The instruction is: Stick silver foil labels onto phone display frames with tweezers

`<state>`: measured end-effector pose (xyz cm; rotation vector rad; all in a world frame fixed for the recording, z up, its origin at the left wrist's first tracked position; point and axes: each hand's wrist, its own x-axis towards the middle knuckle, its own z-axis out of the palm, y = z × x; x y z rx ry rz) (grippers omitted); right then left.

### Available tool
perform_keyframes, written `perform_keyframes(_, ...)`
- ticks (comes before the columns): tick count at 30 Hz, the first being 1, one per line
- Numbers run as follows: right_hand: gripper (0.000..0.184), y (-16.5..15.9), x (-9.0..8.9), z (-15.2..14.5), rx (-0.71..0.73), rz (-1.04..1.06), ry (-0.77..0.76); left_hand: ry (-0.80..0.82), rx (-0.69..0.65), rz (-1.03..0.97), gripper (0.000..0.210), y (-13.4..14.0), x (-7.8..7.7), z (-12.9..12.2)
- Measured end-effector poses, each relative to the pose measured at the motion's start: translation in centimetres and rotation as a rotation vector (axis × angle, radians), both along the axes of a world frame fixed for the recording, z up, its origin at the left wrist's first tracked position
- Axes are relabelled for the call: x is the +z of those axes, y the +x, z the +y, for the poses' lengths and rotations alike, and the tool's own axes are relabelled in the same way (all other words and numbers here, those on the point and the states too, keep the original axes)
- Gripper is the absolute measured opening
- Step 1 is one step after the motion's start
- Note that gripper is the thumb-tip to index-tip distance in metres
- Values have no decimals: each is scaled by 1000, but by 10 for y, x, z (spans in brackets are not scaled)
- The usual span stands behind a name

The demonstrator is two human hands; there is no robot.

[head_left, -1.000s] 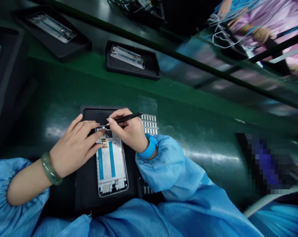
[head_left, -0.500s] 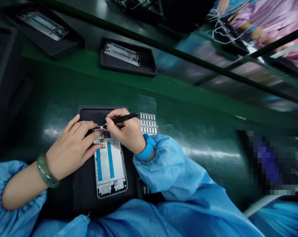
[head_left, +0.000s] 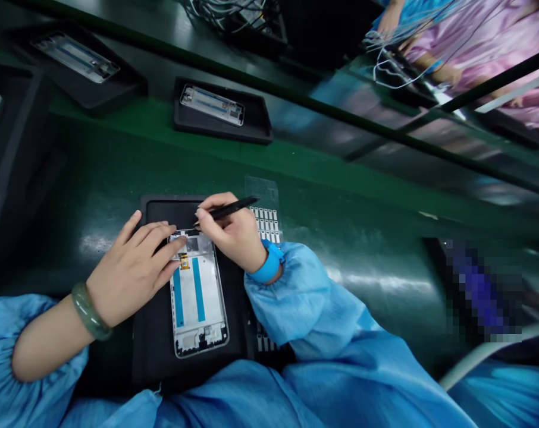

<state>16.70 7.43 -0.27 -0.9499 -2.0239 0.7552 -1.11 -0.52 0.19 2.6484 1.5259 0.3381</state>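
A silver phone frame (head_left: pixel 211 297) with two blue strips and an orange flex piece lies in a black tray (head_left: pixel 151 345) before me. My left hand (head_left: pixel 133 261) rests with spread fingers on its upper left corner, the fingertips touching the frame. In my right hand (head_left: pixel 234 232) a slim black pen-shaped tool (head_left: pixel 236 208) is pinched between thumb and fingers. Its lower tip meets the frame's top edge; whether it touches a part there is hidden by my fingers. A clear sheet with rows of small white pieces (head_left: pixel 268 220) lies beside the right wrist, partly covered by it.
More phone frames lie in a black tray (head_left: pixel 256 128) at the back and another tray (head_left: pixel 131 89) at the far left. A dark bin (head_left: pixel 15 160) stands left. Beyond a rail are cables (head_left: pixel 234 15) and co-workers in pink and blue clothing.
The black tool's tip has shifted slightly to the right along the frame's top edge, with my right hand. My left hand stays on the frame. The whole view has shifted a little.
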Motion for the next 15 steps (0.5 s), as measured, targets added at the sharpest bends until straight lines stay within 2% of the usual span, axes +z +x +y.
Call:
perform_keyframes(3, 7, 3, 1, 1, 36, 25, -94, 7, -9, 13, 33, 0, -1, 0)
perform_keyframes(6, 7, 5, 5, 3, 108, -3, 2, 29, -6, 20, 31, 1, 0, 0)
perform_keyframes(9, 12, 15, 9, 14, 24, -14, 142, 38, 5, 9, 28, 3, 0, -2)
perform_keyframes(12, 17, 34, 9, 29, -139, -275, 304, 39, 19, -10, 26, 3, -2, -4)
perform_keyframes(15, 24, 50, 4, 38, -87, -621, 288, 38, 32, -46, 25, 2, -6, -5)
